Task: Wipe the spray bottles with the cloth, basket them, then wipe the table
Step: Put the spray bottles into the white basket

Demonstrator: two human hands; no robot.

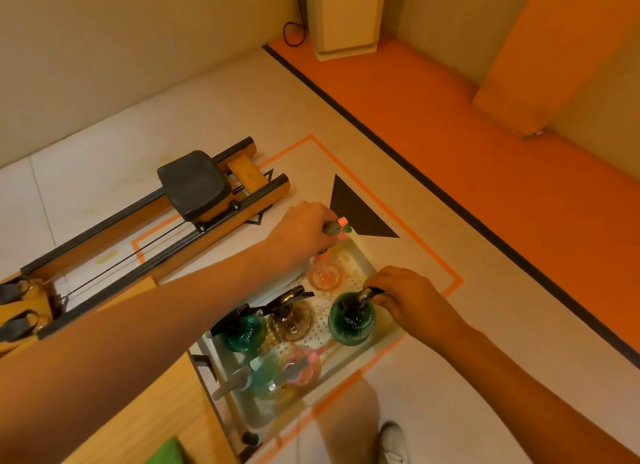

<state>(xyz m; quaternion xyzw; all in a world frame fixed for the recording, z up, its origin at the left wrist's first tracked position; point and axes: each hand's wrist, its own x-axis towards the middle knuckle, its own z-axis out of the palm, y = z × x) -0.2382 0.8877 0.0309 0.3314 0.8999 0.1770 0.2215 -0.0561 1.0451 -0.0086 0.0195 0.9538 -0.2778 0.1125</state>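
**Both hands on bottles in the basket**

We look down first on the floor point(450, 377), pale with orange tape lines and a black triangle, and on the rowing machine point(194, 186) that runs off to the left. The wooden bench point(138, 411) fills the lower left corner, and a green cloth point(166, 451) lies on it at the bottom edge, only partly in view.

Just beside the bench stands the basket point(346, 363) — white, shallow, with a perforated bottom. We count six spray bottles in it, all round-bellied and ribbed, made of see-through coloured material. At the far end is the pink bottle point(323, 273); our left hand point(304, 231) has its fingers curled round that bottle's pink and green trigger head. At the right side is the dark green bottle point(351, 320), and our right hand point(412, 297) grips its black head, fingers bent round it.

In the middle row the teal bottle point(242, 328) and the amber bottle point(291, 320) stand touching, both with black triggers pointing up and right. Nearest us, the pale teal bottle point(259, 377) with a grey trigger and a second pink bottle point(299, 366) sit close together — we cannot tell whether they are upright or tilted.

A white shoe point(393, 443) shows at the bottom.
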